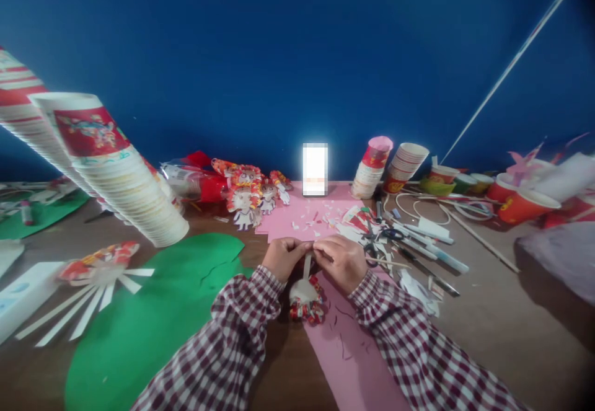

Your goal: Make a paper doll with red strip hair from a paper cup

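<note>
My left hand (282, 258) and my right hand (343, 260) meet in the middle, fingers pinched together at the far end of a white paper strip (307, 267). The strip runs toward me from a cut paper cup (303, 291), whose pale round base faces up. Curled red, orange and white fringe (309, 313) rings the near side of the cup. My fingertips hide the strip's end. Under my right hand lies a pink paper sheet (346, 343) with dark marks and thin scraps on it.
Green paper (153, 336) lies left, beside another cut cup (100, 268) with splayed strips. Tall cup stacks (125, 175) lean at left; shorter stacks (369, 172) stand behind. Finished paper figures (246, 197) sit at back. Scissors (393, 234), pens (444, 256) and scraps crowd the right.
</note>
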`<state>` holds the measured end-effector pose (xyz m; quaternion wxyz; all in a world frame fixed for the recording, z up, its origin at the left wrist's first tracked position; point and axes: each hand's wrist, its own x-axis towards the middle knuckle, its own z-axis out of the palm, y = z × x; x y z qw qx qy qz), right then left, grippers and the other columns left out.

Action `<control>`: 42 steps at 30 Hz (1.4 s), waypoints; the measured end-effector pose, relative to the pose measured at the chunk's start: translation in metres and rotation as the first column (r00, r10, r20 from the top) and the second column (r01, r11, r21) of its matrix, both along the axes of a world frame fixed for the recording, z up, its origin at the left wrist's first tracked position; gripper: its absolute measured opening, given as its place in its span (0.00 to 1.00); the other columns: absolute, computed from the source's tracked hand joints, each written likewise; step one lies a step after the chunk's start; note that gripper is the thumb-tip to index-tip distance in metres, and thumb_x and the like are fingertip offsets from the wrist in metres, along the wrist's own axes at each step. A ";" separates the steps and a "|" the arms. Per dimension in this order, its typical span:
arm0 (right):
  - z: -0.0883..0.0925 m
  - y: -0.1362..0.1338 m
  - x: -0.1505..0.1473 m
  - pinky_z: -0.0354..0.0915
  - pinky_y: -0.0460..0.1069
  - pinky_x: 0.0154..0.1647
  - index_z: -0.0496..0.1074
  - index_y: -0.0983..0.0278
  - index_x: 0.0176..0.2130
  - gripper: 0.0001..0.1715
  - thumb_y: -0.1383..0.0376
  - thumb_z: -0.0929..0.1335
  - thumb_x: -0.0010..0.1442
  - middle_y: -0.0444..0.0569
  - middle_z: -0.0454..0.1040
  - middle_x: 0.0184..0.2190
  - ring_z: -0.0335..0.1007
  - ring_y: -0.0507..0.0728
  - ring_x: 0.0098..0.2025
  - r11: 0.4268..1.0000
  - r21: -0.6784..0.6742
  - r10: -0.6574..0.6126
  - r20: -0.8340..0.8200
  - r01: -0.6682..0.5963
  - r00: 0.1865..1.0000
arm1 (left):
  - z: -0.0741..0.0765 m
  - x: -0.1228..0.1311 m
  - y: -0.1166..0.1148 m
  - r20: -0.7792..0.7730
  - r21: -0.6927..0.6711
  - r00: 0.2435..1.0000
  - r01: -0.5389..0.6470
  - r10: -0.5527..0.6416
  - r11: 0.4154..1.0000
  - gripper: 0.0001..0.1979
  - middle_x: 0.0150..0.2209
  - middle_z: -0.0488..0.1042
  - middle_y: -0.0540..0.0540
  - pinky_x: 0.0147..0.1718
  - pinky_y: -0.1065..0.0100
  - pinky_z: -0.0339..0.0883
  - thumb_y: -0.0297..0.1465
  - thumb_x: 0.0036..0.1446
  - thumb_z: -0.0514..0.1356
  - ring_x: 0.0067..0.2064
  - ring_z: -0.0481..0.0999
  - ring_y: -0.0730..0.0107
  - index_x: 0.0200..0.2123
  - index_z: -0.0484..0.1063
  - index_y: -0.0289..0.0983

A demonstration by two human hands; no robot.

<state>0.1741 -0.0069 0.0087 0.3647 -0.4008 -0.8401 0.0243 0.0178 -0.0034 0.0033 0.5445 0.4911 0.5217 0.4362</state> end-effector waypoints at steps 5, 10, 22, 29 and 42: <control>0.000 0.000 0.000 0.61 0.47 0.37 0.71 0.62 0.33 0.08 0.68 0.62 0.56 0.47 0.73 0.31 0.66 0.53 0.35 1.000 -0.009 -0.009 0.006 0.009 1.000 | 0.001 0.000 0.000 -0.049 0.031 0.999 0.010 -0.009 0.999 0.16 0.15 0.66 0.53 0.16 0.77 0.54 0.41 0.40 0.62 0.18 0.60 0.81 0.21 0.71 0.31; -0.001 0.000 0.001 0.61 0.46 0.37 0.71 0.62 0.35 0.08 0.66 0.63 0.56 0.48 0.73 0.32 0.67 0.53 0.35 0.999 -0.026 -0.019 0.023 0.020 1.000 | 0.002 -0.001 0.000 -0.074 0.064 0.997 0.033 -0.028 0.997 0.14 0.15 0.66 0.52 0.17 0.76 0.55 0.39 0.41 0.62 0.18 0.61 0.80 0.21 0.71 0.31; 0.001 0.000 0.001 0.61 0.47 0.39 0.70 0.61 0.40 0.11 0.67 0.63 0.55 0.47 0.74 0.35 0.68 0.54 0.37 0.998 -0.070 -0.005 0.035 0.008 0.999 | -0.004 -0.002 0.003 -0.007 0.103 1.000 0.028 -0.027 0.994 0.11 0.22 0.73 0.49 0.24 0.73 0.63 0.34 0.39 0.63 0.23 0.69 0.75 0.25 0.72 0.32; 0.004 -0.001 0.000 0.62 0.46 0.37 0.68 0.61 0.43 0.14 0.66 0.64 0.54 0.46 0.74 0.34 0.68 0.54 0.36 0.991 -0.116 -0.060 0.037 0.064 0.998 | -0.002 -0.003 0.002 0.010 0.165 0.999 0.038 -0.040 0.986 0.20 0.20 0.69 0.54 0.19 0.77 0.58 0.32 0.41 0.63 0.20 0.66 0.79 0.39 0.63 0.33; 0.006 0.003 0.006 0.61 0.46 0.39 0.72 0.60 0.38 0.10 0.68 0.63 0.56 0.46 0.74 0.34 0.67 0.53 0.38 0.997 -0.073 0.028 0.007 -0.028 1.000 | 0.002 0.001 -0.002 0.030 0.192 0.997 0.066 -0.073 0.979 0.25 0.22 0.70 0.53 0.20 0.76 0.60 0.34 0.45 0.60 0.20 0.66 0.79 0.46 0.58 0.33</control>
